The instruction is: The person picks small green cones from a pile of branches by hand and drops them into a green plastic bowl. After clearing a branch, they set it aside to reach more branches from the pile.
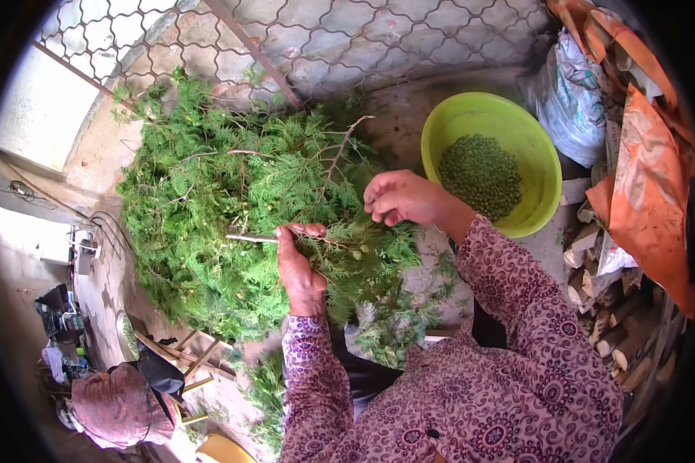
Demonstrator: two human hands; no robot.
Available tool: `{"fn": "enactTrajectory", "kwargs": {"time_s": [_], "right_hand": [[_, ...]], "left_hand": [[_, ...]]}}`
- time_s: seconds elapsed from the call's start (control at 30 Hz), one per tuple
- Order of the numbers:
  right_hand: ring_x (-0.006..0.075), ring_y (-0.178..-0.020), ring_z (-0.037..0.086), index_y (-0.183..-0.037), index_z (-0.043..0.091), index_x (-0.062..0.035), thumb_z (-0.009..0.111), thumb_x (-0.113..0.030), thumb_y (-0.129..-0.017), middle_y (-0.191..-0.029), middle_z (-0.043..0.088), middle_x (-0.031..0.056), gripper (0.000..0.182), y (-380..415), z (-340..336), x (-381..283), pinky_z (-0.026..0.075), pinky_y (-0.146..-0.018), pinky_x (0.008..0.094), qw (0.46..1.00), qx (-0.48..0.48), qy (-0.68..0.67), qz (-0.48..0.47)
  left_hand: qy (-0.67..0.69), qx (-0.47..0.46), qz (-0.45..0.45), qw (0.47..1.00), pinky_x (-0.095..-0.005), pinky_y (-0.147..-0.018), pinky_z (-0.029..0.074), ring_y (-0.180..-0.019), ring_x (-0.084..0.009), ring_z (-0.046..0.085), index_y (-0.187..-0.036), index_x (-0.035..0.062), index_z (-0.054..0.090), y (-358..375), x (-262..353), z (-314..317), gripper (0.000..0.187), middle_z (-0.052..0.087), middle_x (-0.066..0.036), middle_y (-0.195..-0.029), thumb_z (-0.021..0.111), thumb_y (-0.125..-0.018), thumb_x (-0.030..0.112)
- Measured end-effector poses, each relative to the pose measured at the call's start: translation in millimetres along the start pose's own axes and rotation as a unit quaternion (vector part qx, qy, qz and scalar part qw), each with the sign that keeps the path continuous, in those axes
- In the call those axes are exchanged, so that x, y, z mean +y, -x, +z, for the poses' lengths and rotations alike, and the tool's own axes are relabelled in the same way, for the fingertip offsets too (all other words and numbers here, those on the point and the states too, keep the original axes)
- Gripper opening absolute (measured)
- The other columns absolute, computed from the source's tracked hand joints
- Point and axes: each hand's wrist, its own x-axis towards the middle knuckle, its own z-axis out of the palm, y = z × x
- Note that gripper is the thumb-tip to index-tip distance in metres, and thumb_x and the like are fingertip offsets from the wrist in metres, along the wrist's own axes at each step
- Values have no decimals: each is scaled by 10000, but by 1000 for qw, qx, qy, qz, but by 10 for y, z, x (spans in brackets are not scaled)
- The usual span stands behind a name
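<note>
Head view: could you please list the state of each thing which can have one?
Left hand: closed on evergreen sprig
Right hand: partly curled, contents unclear
Evergreen branches: heaped, leafy
Lime-green basin: open, partly filled with small green cones
White sack: bulging, creased
Orange sheet: draped, wrinkled
Firewood: stacked

The floor (400, 109) bears a heap of leafy green branches (232, 181) beside a yellow-green basin (543, 170).

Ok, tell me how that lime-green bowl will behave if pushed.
The bowl would probably slide rather than tip, since its load sits low across the bottom. Those small green balls may roll, being loose and roundish. Its smooth, plastic-looking wall could feel slippery.
</note>
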Motion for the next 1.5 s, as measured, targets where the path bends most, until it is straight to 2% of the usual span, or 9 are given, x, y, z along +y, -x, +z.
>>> {"fn": "enactTrajectory", "kwargs": {"time_s": [0.2,0.4,1.03,1.17,1.23,1.33,1.4,1.43,1.5], "right_hand": [[81,-628,532,-864,570,-24,663,-200,-742,-747,575,33,234,-2,105,28,421,-540,210,979,-82,181,49],[78,-612,541,-862,578,4,687,-217,-716,-712,574,32,286,-40,322,195,422,-522,221,944,-47,319,-69],[79,-508,511,-828,635,2,549,-123,-697,-604,572,33,201,35,190,50,404,-460,224,959,-28,280,-8],[50,-474,444,-868,617,2,538,-88,-756,-578,516,-6,164,252,-320,-208,359,-425,180,975,146,162,-40],[56,-517,488,-934,607,6,538,-85,-764,-652,559,16,204,370,-521,-309,379,-439,186,956,249,127,-91],[83,-588,538,-1007,593,-4,580,-144,-754,-720,580,48,289,443,-1023,-185,409,-477,216,851,391,326,-128],[229,-833,601,-1043,576,-22,608,-227,-718,-929,606,168,385,470,-1162,-88,466,-718,329,475,488,722,-126],[229,-833,601,-1043,576,-22,608,-227,-718,-929,606,168,385,456,-1214,-38,466,-718,329,473,488,723,-125],[245,-918,578,-1059,566,-15,626,-277,-702,-976,598,173,447,379,-1038,-67,450,-775,333,662,379,611,-213]], "left_hand": [[-15,35,15,999,-380,-760,412,-733,-243,511,-827,41,457,4,50,11,324,527,-102,-702,321,-940,313],[-56,76,-17,995,-345,-685,428,-742,-225,533,-831,57,459,42,60,89,338,565,-108,-751,301,-941,336],[20,-61,-42,997,-285,-494,341,-497,-145,374,-728,107,430,-79,19,-204,323,355,22,-537,335,-935,336],[186,23,-19,982,-296,-485,345,-475,-140,338,-721,101,431,-224,336,-483,328,340,26,-528,334,-935,331],[165,46,72,983,-297,-534,369,-532,-157,387,-753,97,454,-235,271,-543,303,388,-2,-566,368,-925,331],[224,45,-15,973,-297,-585,386,-596,-176,426,-792,84,464,-173,288,-428,273,430,-29,-613,386,-923,311],[221,18,-31,975,-301,-599,397,-615,-183,438,-790,78,457,-159,283,-408,268,450,-35,-631,394,-922,302],[215,32,-31,976,-304,-608,400,-617,-185,437,-786,77,456,-167,258,-383,272,450,-37,-633,395,-921,305],[213,42,-45,975,-303,-634,400,-627,-187,433,-785,76,450,-171,236,-318,279,446,-35,-645,390,-922,311]]}}
